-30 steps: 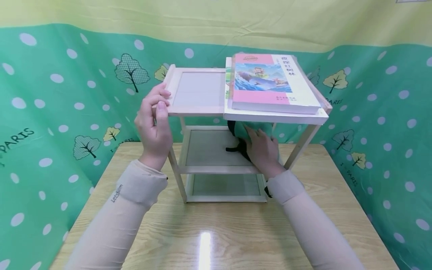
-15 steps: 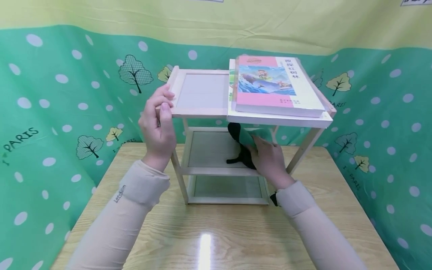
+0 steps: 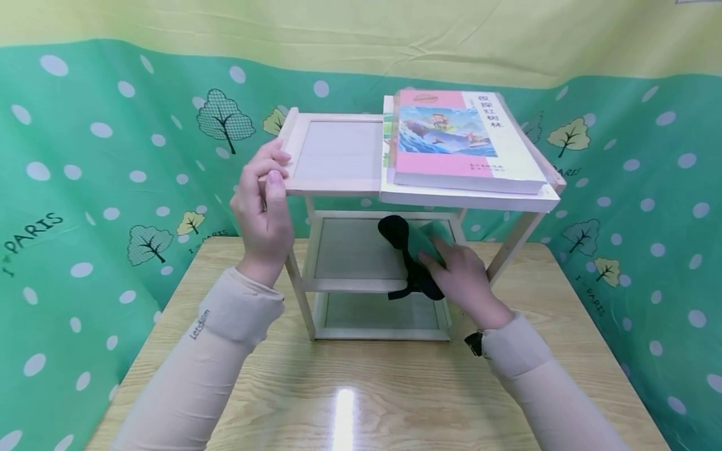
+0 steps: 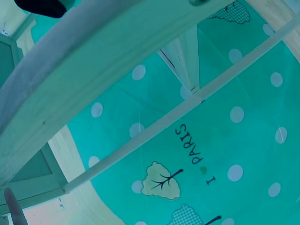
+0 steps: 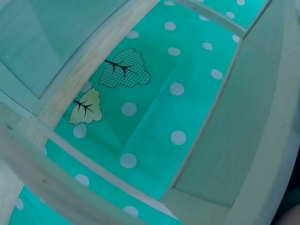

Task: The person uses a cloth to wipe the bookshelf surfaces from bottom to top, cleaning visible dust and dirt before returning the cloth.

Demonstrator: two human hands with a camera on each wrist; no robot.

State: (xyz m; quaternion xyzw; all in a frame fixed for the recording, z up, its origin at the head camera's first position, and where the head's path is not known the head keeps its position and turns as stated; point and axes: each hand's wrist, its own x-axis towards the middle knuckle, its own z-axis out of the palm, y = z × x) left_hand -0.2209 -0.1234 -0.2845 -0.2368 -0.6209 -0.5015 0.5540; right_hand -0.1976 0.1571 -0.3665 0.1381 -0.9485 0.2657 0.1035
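My left hand [image 3: 261, 216] grips the left edge of the top tier of a pale wooden three-tier shelf [image 3: 333, 190], thumb at the front. In the left wrist view one fingertip [image 4: 15, 206] shows at the lower left. My right hand [image 3: 467, 279] holds a green item with black rounded ends and a black strap [image 3: 418, 275], at the front of the middle tier. Its lower black part hangs past that tier's front edge, and the fingers cover some of the green. What kind of item it is, I cannot tell.
On the right of the top tier lies a pink and white book [image 3: 445, 166] on a larger white-edged book [image 3: 468, 198]. The bottom tier [image 3: 380, 311] stands on a wooden table [image 3: 271, 388]. A green dotted curtain [image 3: 135, 131] surrounds the table.
My right hand has drawn the green and black item toward me and slightly right, from inside the middle tier to its front edge. The left hand keeps its hold on the shelf.
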